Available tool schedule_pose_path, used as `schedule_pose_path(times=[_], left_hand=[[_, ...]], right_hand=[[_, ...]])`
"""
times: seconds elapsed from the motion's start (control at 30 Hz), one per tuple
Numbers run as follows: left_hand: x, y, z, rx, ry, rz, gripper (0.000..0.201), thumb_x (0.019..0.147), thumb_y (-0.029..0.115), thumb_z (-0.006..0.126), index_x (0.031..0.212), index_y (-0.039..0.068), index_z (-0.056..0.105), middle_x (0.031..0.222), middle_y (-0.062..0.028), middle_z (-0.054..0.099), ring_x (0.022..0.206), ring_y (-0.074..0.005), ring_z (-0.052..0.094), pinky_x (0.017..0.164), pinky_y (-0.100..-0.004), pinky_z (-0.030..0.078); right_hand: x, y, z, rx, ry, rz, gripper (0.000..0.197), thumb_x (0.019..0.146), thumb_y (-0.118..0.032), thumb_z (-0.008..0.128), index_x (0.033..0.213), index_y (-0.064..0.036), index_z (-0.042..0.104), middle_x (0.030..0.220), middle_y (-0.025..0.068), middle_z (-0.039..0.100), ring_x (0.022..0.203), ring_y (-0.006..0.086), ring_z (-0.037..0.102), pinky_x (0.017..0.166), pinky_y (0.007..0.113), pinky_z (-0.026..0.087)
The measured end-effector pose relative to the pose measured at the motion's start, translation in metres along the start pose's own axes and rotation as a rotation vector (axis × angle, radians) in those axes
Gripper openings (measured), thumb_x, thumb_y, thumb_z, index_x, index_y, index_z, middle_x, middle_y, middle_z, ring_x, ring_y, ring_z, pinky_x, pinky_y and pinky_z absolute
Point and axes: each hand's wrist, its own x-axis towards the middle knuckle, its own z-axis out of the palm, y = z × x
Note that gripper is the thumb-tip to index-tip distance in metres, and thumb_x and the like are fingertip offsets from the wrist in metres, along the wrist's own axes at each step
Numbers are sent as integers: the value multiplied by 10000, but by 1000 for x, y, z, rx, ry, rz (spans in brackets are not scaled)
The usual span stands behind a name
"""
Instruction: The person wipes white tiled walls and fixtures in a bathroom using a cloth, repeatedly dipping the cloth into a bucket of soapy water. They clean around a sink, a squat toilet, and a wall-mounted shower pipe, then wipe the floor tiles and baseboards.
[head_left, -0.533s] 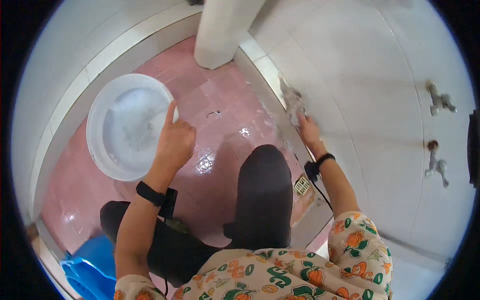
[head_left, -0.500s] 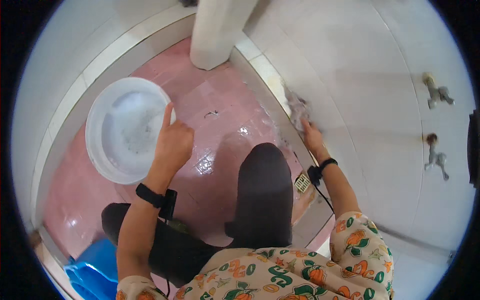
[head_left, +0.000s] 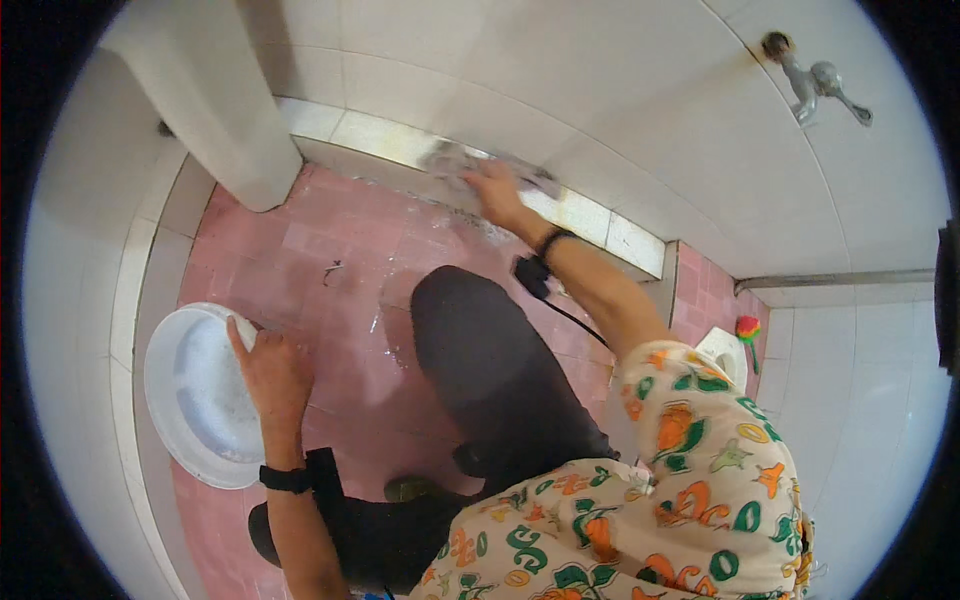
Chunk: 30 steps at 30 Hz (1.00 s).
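My left hand [head_left: 275, 375] is at the right-hand rim of a round white tub [head_left: 160, 405], its fingers bent over the rim and the index finger pointing along it. Whitish, cloudy water [head_left: 218, 395] lies in the tub. With my right hand [head_left: 497, 195] I press a wet grey cloth [head_left: 448, 163] onto the pale tiled ledge [head_left: 375, 138] at the foot of the wall. The cloth is blurred and partly hidden under the fingers.
A white pedestal [head_left: 215, 115] stands on the wet pink floor [head_left: 340, 370] at the far left. A metal tap [head_left: 805, 80] juts from the wall at upper right. Beyond my right arm are a white fixture [head_left: 722, 352] and a colourful brush [head_left: 748, 328]. A small dark strand [head_left: 332, 270] lies on the floor.
My view has turned to the right, so the tub sits lower left and the blue bucket is almost out of sight. The cloth is spread wider along the ledge under my right hand.
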Motion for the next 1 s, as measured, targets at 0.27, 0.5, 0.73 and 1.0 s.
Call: schedule_pose_path(times=[0.27, 0.5, 0.73, 1.0], left_hand=[[-4, -4, 2, -46, 131, 41, 59, 670, 118, 575, 651, 63, 584, 684, -75, 558, 761, -211, 545, 1033, -453, 108], [2, 0, 0, -5, -8, -31, 60, 681, 112, 576, 673, 53, 573, 698, -84, 553, 768, -219, 543, 1033, -450, 120], [0, -4, 1, -17, 35, 1, 55, 690, 109, 571, 680, 56, 582, 695, -82, 555, 751, -218, 545, 1035, -448, 114], [3, -1, 5, -32, 83, -5, 94, 700, 116, 555, 653, 47, 600, 676, -87, 572, 740, -219, 554, 1031, -455, 114]], right_hand=[[-29, 23, -15, 203, -26, -5, 499, 667, 63, 439, 1109, -162, 483, 1210, 166, 415, 1117, 343, 381, 941, 394, 315], [-179, 104, -75, 34, -32, 444, 545, 570, 112, 449, 1052, -139, 487, 1182, 134, 443, 1138, 300, 374, 957, 404, 295], [-217, 119, -104, -368, -166, 873, 418, 628, 51, 520, 998, -134, 459, 1076, 83, 486, 1073, 273, 425, 905, 436, 294], [-187, 100, -84, -286, -164, 1123, 403, 668, -57, 573, 1051, -105, 458, 996, 167, 498, 942, 334, 486, 760, 444, 416]])
